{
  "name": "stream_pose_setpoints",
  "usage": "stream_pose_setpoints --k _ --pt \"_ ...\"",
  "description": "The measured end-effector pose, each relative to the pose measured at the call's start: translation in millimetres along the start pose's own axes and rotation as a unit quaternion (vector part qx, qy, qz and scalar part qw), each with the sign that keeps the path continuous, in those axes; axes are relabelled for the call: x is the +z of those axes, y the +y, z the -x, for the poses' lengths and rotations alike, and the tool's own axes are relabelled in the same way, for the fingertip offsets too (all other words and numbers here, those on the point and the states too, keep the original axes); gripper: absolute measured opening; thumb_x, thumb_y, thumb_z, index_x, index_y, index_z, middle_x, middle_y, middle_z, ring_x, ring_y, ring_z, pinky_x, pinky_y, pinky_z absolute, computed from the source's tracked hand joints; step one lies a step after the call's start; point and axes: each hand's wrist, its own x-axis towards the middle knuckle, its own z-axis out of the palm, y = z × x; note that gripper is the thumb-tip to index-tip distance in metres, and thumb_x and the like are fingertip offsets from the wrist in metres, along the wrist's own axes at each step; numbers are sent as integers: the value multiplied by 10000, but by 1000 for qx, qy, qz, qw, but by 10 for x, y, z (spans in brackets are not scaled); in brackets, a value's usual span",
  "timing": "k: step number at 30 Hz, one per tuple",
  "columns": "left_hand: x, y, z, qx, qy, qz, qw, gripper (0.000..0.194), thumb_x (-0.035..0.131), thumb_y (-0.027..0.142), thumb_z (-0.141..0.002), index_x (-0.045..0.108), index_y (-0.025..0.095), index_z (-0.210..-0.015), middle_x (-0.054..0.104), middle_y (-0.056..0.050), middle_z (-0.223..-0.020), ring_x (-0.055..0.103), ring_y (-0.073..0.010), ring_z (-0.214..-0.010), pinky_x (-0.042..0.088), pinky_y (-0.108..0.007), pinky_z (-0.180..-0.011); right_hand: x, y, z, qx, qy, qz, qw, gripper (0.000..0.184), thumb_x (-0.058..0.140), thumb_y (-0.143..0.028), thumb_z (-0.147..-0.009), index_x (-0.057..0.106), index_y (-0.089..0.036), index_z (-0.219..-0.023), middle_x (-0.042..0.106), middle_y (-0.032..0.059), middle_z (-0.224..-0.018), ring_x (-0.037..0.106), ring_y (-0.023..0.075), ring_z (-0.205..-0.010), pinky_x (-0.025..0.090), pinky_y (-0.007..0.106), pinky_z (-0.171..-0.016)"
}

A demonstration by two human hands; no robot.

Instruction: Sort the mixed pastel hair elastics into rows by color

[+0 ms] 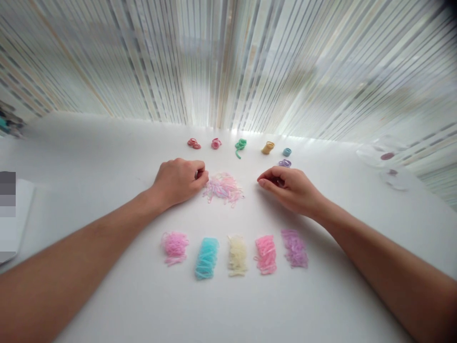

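My left hand (182, 180) rests on the table with its fingers curled, thumb and forefinger closed at the left edge of a loose pile of pale pink, lilac and whitish small bands (224, 188). Whatever its fingertips hold, if anything, is hidden. On the pile's right, apart from it, my right hand (289, 186) has its thumb and fingers brought together in a pinch; I cannot make out anything in it. Just behind that hand lies a small purple coil of bands (284, 163).
Nearer me runs a row of band bundles: light pink (175, 247), turquoise (207, 258), pale yellow (237, 256), bright pink (266, 255) and purple (294, 248). Several small coloured coils, including a green one (241, 144), line the back. Clear plastic pieces (392, 177) lie right, before striped curtains (228, 62).
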Motion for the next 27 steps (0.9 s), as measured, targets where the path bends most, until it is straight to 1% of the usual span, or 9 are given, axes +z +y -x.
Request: stream_pose_setpoints --k 2,4,10,16,21,27 --pt "-3 -4 -1 0 -3 0 1000 366 462 445 -946 714 229 -791 727 -61 -723 636 -234 -676 316 -339 -599 30 47 -15 7 6 -7 1000 238 649 -377 -921 773 -175 -901 704 33 -709 541 156 -605 429 315 -612" --pt "-3 -8 -2 1 -4 -2 1000 368 457 448 -950 710 232 -794 724 -58 -724 638 -233 -680 306 -341 -596 56 53 -15 -2 6 -13 1000 227 661 -367 -912 778 -173 -897 690 28 -696 529 152 -599 433 316 -620" --pt "16 -24 -6 8 2 -10 1000 374 454 460 -956 706 234 -797 728 -58 -724 647 -232 -685 306 -341 -589 107 -18 12 -35 2 -30 999 167 690 -311 -899 782 -173 -884 680 24 -722 531 140 -607 442 303 -629" --pt "12 -25 -10 6 2 -16 1000 377 454 461 -955 711 235 -797 732 -58 -724 649 -235 -677 314 -343 -590 150 -105 15 -47 -21 -48 998 138 691 -272 -907 792 -180 -892 701 30 -775 551 134 -632 450 287 -634" --pt "14 -21 -11 5 1 -13 1000 363 455 457 -952 694 242 -783 718 -49 -718 642 -243 -683 292 -354 -593 188 -159 11 -52 -31 -62 996 121 700 -245 -907 800 -177 -894 699 28 -782 557 129 -636 451 283 -641" --pt "6 -14 -14 3 -3 -11 1000 373 450 462 -957 703 242 -792 727 -54 -728 638 -240 -680 301 -348 -597 223 -174 -3 -56 -19 -59 996 104 716 -231 -900 806 -180 -887 704 21 -764 546 126 -626 448 278 -641"
